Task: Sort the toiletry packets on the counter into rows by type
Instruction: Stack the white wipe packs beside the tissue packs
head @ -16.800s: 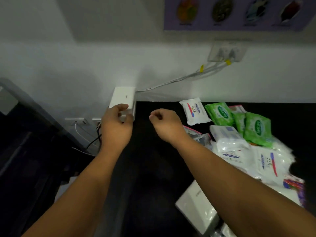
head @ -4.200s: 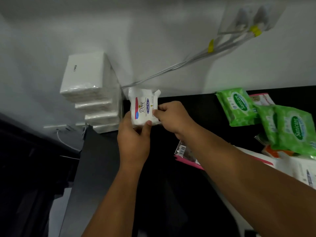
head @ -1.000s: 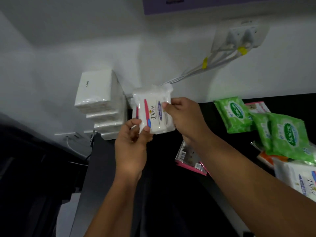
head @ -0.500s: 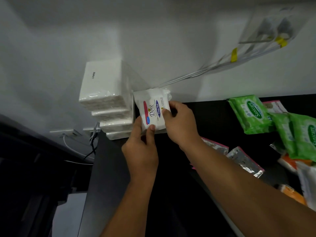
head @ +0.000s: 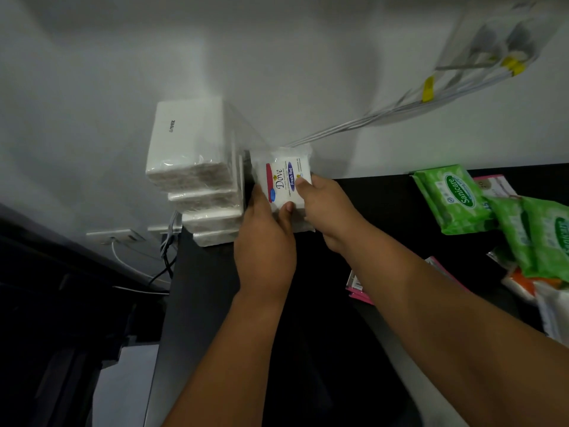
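Whereas a second ago the Dove packet (head: 284, 180) was held up in the air in front of the wall, it has now come down at the back left corner of the counter (head: 385, 204), just beside the stack of plain white packs (head: 194, 167). A sliver of another white packet (head: 303, 224) shows beneath it, so it seems to be going on top of its own kind, starting a second group next to the first. Both hands grip it: the left hand (head: 264, 245) has its thumb clamped on the near edge, its fingers hidden behind the left side, and the right hand (head: 326, 208) pinches the right edge with the thumb on the printed face. The packet is a soft white pouch, label up, with a red stripe, blue and purple ovals and slightly crinkled wrap. The green Sanicare packets (head: 455, 198) and a pink packet (head: 357, 285) lie unsorted to the right.
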`<state>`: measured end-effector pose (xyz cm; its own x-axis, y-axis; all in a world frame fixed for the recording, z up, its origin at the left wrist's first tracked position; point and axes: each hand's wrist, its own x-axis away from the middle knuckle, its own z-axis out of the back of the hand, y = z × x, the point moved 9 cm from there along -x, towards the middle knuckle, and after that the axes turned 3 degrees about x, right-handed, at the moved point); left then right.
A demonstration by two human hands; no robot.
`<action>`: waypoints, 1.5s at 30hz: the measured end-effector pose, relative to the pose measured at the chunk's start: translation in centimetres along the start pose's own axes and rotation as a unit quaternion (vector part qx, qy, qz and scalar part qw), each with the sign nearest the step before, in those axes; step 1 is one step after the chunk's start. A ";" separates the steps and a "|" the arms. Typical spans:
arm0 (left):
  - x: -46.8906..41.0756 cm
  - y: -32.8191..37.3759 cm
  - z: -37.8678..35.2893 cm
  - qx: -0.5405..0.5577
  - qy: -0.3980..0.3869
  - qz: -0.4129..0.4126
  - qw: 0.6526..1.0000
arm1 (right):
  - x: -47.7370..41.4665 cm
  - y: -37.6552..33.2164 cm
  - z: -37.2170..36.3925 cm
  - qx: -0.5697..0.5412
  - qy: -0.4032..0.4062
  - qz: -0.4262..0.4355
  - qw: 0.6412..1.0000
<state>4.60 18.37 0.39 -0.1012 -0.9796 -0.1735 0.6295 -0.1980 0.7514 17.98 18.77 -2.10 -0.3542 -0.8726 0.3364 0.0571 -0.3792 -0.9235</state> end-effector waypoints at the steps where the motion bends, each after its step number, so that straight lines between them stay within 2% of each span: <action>1: -0.1 0.1 -0.1 -0.001 -0.003 0.004 1.000 | -0.1 -0.1 0.0 -0.002 -0.001 -0.003 1.000; 10: -0.6 0.3 -0.3 -0.029 -0.040 0.010 0.999 | -0.6 -0.5 0.3 -0.007 -0.006 -0.011 1.000; 14: 0.7 1.2 0.6 -0.021 -0.016 -0.003 1.000 | 0.0 -0.6 0.5 0.014 -0.007 0.010 1.000; 19: 3.5 2.5 3.1 0.022 0.064 -0.021 0.997 | 2.2 -0.8 2.0 0.025 -0.018 0.031 0.999; 24: 5.9 3.9 2.6 0.093 0.049 -0.018 0.994 | 6.8 -0.3 6.5 0.111 0.030 0.079 0.990; 27: 7.8 5.8 1.5 0.117 0.045 -0.036 0.991 | 9.6 0.5 10.1 0.113 0.056 0.084 0.988; 31: 10.8 8.7 -1.9 0.143 -0.004 -0.042 0.989 | 13.1 2.2 15.4 0.134 0.076 0.092 0.984; 38: 16.7 14.8 -10.0 0.104 -0.117 -0.061 0.986 | 19.0 6.3 27.2 0.174 0.163 0.083 0.968; 42: 19.7 17.5 -14.9 0.067 -0.197 -0.061 0.976 | 22.0 10.0 33.6 0.232 0.244 0.036 0.941; 45: 21.6 19.4 -17.9 -0.004 -0.232 -0.081 0.969 | 23.2 12.8 36.5 0.254 0.259 -0.011 0.932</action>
<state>28.39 -6.05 -0.19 -0.5336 -0.8455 0.0182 0.5824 -0.3518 0.7329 44.57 -17.58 0.57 -0.7560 -0.6471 0.0990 0.4327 -0.6074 -0.6662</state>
